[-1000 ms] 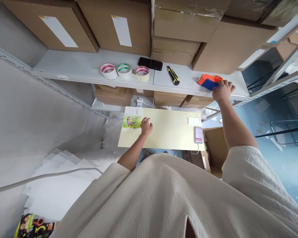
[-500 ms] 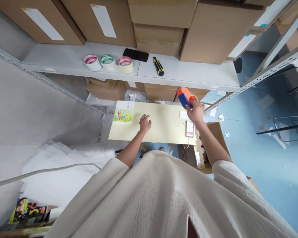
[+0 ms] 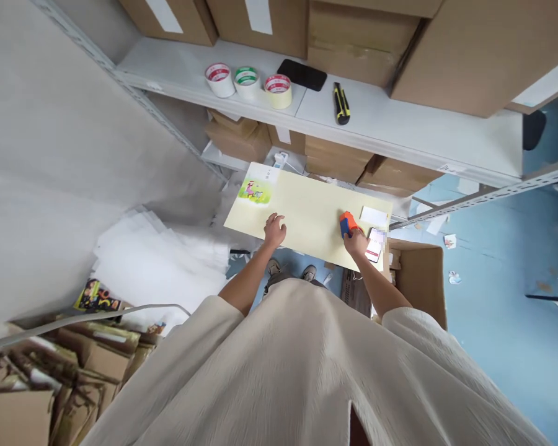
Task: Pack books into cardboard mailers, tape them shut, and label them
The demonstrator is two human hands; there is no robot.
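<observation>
My right hand [image 3: 356,241] grips an orange and blue tape dispenser [image 3: 346,223] and holds it down on the pale yellow table top [image 3: 307,207], near its right end. My left hand [image 3: 275,228] rests at the table's near edge with its fingers curled loosely, holding nothing. A small picture book [image 3: 255,189] lies at the table's far left corner. A phone [image 3: 374,244] on a cable and a white card [image 3: 374,216] lie just right of the dispenser.
The white shelf [image 3: 400,133] above carries three tape rolls [image 3: 247,82], a black phone [image 3: 302,74], a yellow and black utility knife [image 3: 340,103] and cardboard boxes. An open carton [image 3: 418,275] stands right of the table. White sheets [image 3: 158,260] and flattened cardboard [image 3: 51,365] lie at the left.
My right hand took the tape dispenser off the shelf and brought it down onto the table. My left hand stayed at the table's edge. The view tilted downward.
</observation>
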